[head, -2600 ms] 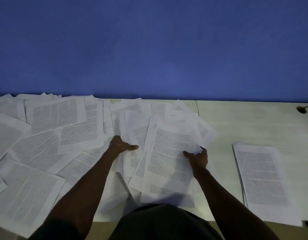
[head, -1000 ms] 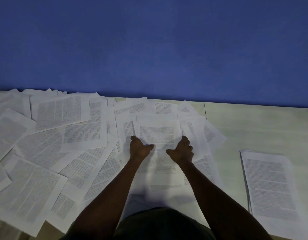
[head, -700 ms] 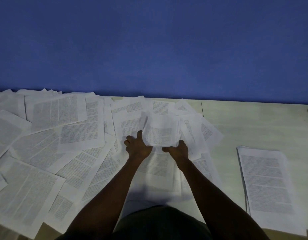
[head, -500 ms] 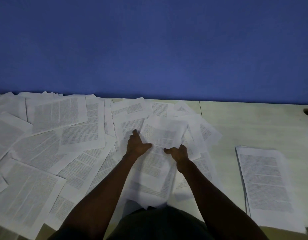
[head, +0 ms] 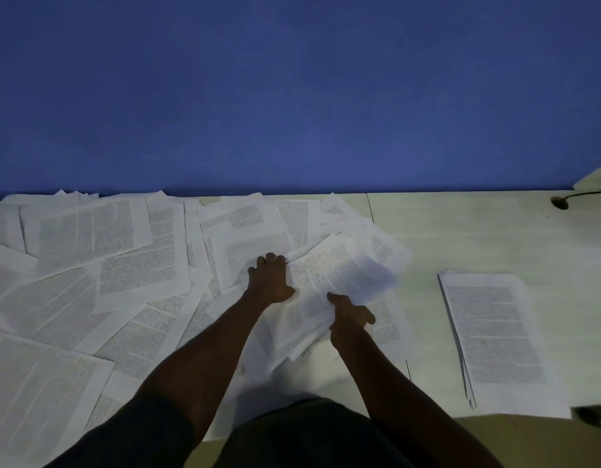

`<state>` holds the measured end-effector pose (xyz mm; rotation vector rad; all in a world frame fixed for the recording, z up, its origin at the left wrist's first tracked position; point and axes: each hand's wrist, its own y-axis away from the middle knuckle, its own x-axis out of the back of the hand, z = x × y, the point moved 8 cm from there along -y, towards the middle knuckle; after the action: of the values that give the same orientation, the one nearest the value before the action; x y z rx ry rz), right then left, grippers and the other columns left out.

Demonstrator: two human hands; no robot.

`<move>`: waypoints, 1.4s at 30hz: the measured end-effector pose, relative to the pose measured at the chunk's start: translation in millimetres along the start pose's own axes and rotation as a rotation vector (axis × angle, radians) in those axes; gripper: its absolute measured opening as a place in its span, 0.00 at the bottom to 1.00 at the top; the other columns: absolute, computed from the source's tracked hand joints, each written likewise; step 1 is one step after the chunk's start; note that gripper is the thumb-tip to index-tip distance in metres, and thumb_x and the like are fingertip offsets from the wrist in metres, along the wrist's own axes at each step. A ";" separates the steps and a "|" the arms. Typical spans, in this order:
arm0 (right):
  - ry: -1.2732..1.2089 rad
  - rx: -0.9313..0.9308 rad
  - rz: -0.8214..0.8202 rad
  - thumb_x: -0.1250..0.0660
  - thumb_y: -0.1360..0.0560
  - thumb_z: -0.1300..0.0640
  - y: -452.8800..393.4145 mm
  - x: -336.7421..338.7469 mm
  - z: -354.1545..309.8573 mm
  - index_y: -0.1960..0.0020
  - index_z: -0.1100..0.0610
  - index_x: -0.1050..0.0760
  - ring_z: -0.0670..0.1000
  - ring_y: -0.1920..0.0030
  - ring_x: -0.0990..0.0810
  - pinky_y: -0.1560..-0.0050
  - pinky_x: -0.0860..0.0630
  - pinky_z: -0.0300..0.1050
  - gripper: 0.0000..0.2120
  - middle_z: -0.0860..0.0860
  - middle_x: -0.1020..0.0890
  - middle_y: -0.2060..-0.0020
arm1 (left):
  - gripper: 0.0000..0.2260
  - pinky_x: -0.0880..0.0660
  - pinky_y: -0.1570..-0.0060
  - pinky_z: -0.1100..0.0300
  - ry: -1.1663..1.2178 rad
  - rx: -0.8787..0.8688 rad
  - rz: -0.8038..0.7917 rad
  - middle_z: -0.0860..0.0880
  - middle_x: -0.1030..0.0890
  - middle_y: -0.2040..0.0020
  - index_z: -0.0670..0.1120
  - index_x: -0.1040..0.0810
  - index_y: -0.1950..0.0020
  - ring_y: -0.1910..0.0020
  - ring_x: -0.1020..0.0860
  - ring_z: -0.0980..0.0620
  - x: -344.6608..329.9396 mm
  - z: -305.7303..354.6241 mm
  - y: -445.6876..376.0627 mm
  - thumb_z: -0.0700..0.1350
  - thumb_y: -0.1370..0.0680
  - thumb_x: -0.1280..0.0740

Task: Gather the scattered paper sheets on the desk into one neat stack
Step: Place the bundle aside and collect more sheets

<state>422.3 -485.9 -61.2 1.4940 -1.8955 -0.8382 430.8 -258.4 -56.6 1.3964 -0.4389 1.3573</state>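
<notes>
Printed white paper sheets (head: 99, 265) lie scattered and overlapping across the left and middle of the pale desk (head: 478, 238). In front of me a small bundle of sheets (head: 329, 282) is tilted, its far end swung to the right and blurred. My left hand (head: 270, 280) holds the bundle's left edge with curled fingers. My right hand (head: 351, 314) grips its near right edge, thumb on top. A neat stack of sheets (head: 495, 336) lies apart on the desk at the right.
A blue wall (head: 292, 96) rises straight behind the desk. A dark cable with a round end (head: 560, 201) lies at the far right corner. Bare desk shows between the bundle and the stack. The desk's front edge is just below my arms.
Both hands drew several loose sheets together into a bundle, lifted and squared it, and now turn it so its far end swings right. The stack at the right has not moved.
</notes>
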 end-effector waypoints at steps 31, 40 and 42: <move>-0.045 -0.188 -0.712 0.28 0.20 0.51 8.5 8.7 -10.0 0.27 0.57 0.24 0.63 0.33 0.20 0.33 0.23 0.67 0.23 0.59 0.19 0.32 | 0.39 0.25 0.42 0.30 1.980 0.507 -0.026 0.41 0.17 0.38 0.41 0.19 0.35 0.41 0.18 0.38 -41.8 -69.7 34.3 0.42 0.45 0.13; 0.056 0.045 -0.541 0.25 0.28 0.70 0.0 4.7 4.0 0.35 0.60 0.21 0.62 0.40 0.16 0.40 0.19 0.68 0.23 0.58 0.15 0.39 | 0.27 0.22 0.40 0.37 1.733 0.457 -0.381 0.40 0.17 0.38 0.43 0.22 0.32 0.38 0.19 0.39 -72.1 -12.7 94.8 0.40 0.30 0.21; 0.087 0.042 -0.495 0.25 0.28 0.71 -2.1 8.6 5.3 0.35 0.62 0.21 0.63 0.40 0.17 0.45 0.17 0.64 0.22 0.60 0.15 0.40 | 0.29 0.23 0.39 0.37 1.657 0.453 -0.436 0.41 0.16 0.39 0.43 0.23 0.33 0.39 0.18 0.40 -67.6 -21.7 96.0 0.44 0.32 0.18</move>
<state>417.9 -494.1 -65.7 2.0318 -1.5057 -0.9286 321.3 -300.2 -79.9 0.2463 1.2278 1.7663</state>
